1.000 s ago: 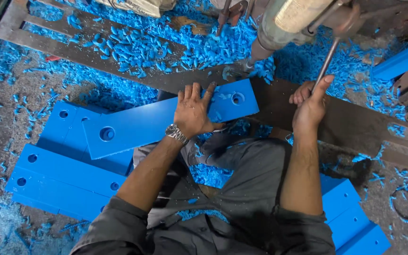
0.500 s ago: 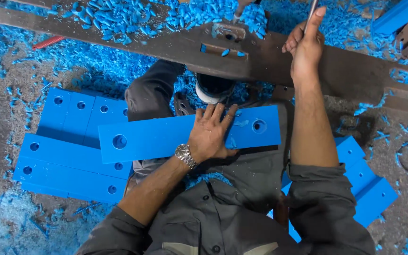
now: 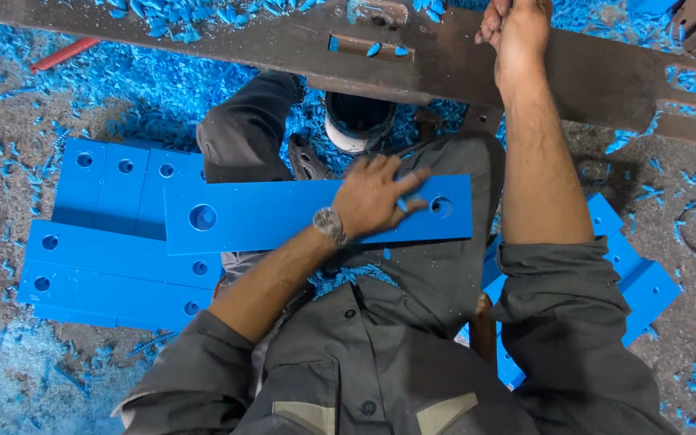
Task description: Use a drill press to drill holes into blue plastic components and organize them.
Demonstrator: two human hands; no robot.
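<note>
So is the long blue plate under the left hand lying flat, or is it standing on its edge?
Lying flat. The blue plate shows its broad face with both round holes, resting across the lap, and the left hand lies spread on top.

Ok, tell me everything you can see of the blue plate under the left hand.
The blue plate is a long flat rectangle, plastic by its look, with a large round hole near its left end and a smaller one near its right. It lies level across the person's lap. The left hand rests flat on it, fingers spread toward the smaller hole.
</note>
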